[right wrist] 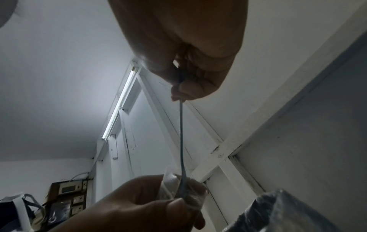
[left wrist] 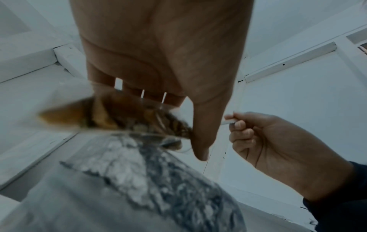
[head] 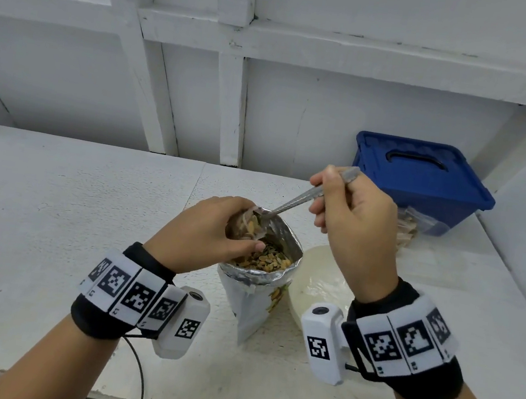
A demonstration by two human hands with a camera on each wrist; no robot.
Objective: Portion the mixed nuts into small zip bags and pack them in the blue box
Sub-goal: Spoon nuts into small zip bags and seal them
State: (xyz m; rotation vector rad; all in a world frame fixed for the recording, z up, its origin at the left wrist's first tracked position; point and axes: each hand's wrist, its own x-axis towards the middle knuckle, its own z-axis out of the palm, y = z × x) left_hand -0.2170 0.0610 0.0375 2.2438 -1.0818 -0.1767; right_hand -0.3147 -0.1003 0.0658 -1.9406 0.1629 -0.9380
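A foil-lined pouch of mixed nuts [head: 259, 275] stands open on the white table [head: 55, 207]. Just over its mouth my left hand [head: 211, 229] holds a small clear zip bag [head: 247, 225] part-filled with nuts, fingers curled round it. My right hand [head: 352, 217] grips the handle of a metal spoon [head: 298, 200], whose bowl reaches into the small bag's opening. In the left wrist view the zip bag [left wrist: 123, 119] shows blurred under my palm, above the pouch [left wrist: 158, 180]. The right wrist view shows the spoon [right wrist: 181, 141] running down into the bag [right wrist: 176, 188]. The blue box [head: 419, 182] stands lidded at back right.
A pale round lid or plate [head: 321, 282] lies right of the pouch. Filled small bags [head: 409, 227] sit beside the blue box. A white wall with beams rises behind the table. Cables hang from both wrist cameras over the front edge.
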